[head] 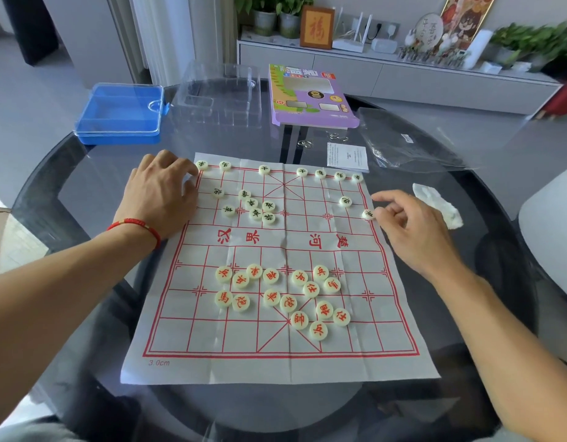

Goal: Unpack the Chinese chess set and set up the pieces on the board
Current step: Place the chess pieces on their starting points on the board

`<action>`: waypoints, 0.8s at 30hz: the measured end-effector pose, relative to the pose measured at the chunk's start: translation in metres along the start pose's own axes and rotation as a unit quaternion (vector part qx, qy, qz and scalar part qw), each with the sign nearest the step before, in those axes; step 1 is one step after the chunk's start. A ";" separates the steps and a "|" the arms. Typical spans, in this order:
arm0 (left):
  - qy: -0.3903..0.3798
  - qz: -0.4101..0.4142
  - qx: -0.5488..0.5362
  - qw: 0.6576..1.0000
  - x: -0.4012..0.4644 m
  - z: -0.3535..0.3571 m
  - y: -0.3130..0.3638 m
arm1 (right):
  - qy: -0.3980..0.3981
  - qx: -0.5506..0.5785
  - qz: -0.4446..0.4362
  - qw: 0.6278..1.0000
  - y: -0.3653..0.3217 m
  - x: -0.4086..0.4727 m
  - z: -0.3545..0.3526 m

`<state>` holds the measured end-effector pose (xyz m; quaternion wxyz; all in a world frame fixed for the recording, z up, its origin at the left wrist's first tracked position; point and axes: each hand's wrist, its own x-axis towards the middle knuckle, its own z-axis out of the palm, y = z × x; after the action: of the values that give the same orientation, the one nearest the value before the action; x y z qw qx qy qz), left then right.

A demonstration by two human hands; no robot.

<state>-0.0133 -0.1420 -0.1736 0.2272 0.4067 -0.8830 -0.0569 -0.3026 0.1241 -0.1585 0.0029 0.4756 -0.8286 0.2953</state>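
Note:
A white cloth board (276,365) with red lines lies flat on the glass table. Black-lettered pieces stand along its far row, and a loose cluster of black pieces (256,205) sits at the far left. Several red-lettered pieces (285,295) lie scattered on the near half. My left hand (162,193) rests on the board's far left edge, fingers curled down beside the corner piece (201,165). My right hand (413,228) is at the right edge, fingertips pinching a black piece (368,214) on the edge line.
A blue plastic case (122,114) with a clear lid stands at the far left. Beside it are a clear plastic tray (218,94), a purple cardboard box (311,97), a paper leaflet (347,157), metal rings (306,143), a plastic bag (410,145) and crumpled wrap (438,205).

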 end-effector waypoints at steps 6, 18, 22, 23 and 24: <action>0.000 -0.001 0.001 1.000 -0.001 0.000 0.001 | -0.005 0.011 -0.030 0.999 0.008 -0.002 0.004; -0.001 -0.001 -0.002 1.000 -0.001 -0.001 0.002 | 0.022 0.048 -0.033 0.998 0.016 -0.003 0.005; 0.001 0.000 -0.002 1.000 -0.002 0.000 0.002 | 0.021 0.051 -0.035 0.998 0.016 -0.003 0.005; 0.002 0.000 -0.003 1.000 -0.001 0.000 0.002 | 0.019 0.052 -0.036 0.998 0.016 -0.003 0.004; 0.003 0.001 -0.003 1.000 -0.001 0.000 0.002 | 0.018 0.054 -0.036 0.998 0.016 -0.003 0.004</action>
<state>-0.0138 -0.1401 -0.1739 0.2308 0.4050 -0.8828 -0.0578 -0.3129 0.1302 -0.1706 0.0026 0.4992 -0.7937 0.3476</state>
